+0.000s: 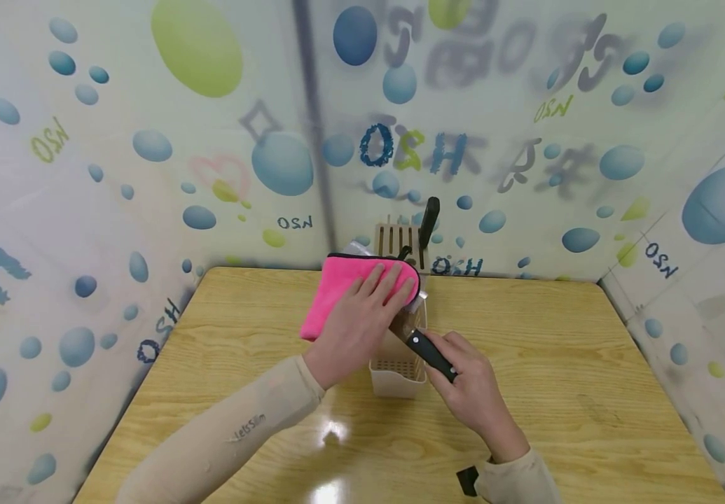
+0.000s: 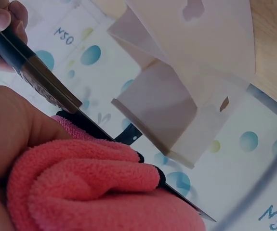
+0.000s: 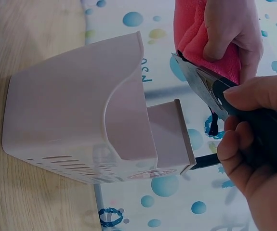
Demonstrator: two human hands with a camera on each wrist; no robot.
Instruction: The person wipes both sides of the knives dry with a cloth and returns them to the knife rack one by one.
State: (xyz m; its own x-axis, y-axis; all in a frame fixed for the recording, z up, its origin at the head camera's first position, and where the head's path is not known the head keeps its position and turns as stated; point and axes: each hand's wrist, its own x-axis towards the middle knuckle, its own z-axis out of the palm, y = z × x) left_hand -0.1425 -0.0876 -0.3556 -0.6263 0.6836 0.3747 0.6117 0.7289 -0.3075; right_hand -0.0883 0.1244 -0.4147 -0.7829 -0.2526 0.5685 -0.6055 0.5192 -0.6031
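My right hand grips the black riveted handle of a kitchen knife, held above a beige plastic knife holder. Over the blade lies a bright pink cloth with black edging, held by my left hand. Seen from the left wrist, the cloth is folded about the blade, whose pointed end sticks out past it. The cloth and left fingers hide most of the blade. In the right wrist view, the left thumb presses the cloth close to the bare part of the blade by the handle.
Another black handle rises from the slotted back of the holder. The holder stands on a wooden table near its back edge. Behind and beside the table hangs a pale sheet printed with blue and green drops.
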